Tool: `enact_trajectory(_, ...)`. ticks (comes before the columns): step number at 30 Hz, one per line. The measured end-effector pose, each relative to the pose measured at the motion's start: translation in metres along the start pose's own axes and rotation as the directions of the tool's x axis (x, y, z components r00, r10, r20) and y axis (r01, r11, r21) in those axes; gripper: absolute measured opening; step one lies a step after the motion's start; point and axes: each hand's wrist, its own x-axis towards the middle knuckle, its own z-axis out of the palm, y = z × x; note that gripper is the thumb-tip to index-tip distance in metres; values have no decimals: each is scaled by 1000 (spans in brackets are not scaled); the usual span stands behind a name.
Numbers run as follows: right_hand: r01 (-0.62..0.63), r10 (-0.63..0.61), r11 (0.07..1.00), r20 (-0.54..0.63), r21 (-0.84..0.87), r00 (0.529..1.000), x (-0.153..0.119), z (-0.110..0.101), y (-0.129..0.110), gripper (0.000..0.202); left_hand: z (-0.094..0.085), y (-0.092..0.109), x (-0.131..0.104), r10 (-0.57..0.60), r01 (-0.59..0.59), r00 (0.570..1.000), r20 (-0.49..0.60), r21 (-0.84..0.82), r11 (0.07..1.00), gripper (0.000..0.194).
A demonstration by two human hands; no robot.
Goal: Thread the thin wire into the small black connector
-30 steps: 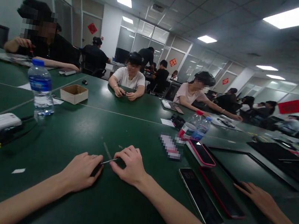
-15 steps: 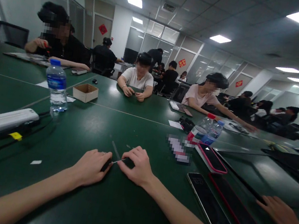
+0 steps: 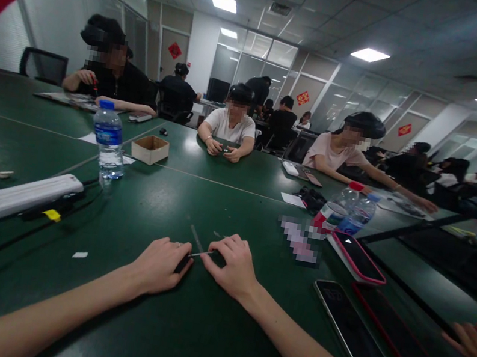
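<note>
Gleaming green table [image 3: 161, 205] under both hands [image 3: 162, 266] [image 3: 235, 266], glass partitions [image 3: 255, 54] beyond.

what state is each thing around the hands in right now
Left hand, closed on a dark piece
Right hand, closed on another dark piece
Thin strip, spanning between the hands
Cardboard box, open on top
Left blue-capped bottle, upright, closed
Red-capped bottle, upright, closed
Nearest phone, dim digits showing

"Is any lettering legible?"

"None. Red diamond signs [image 3: 174, 50] on the doors [image 3: 164, 65] carry marks too blurred to read."

"The bottle labels [image 3: 108, 135]?"

"Too small. A dark phone [image 3: 360, 339] shows unclear digit-like marks; a pink-edged phone [image 3: 357, 257], a small white triangle [image 3: 348, 241]."
</note>
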Motion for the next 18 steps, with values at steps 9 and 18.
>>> enact_trajectory(9, -17, 17, 1000, 24, 1, 1000, 0, 0, 0, 25, 2, -1, 0, -9, 9, 1000, -6, 9, 1000, 23)
enact_trajectory(18, -5, 4, 999, 29, 34, 1000, 1, 0, 1, 25, 0, -1, 0, -2, 2, 1000, 8, -2, 1000, 22)
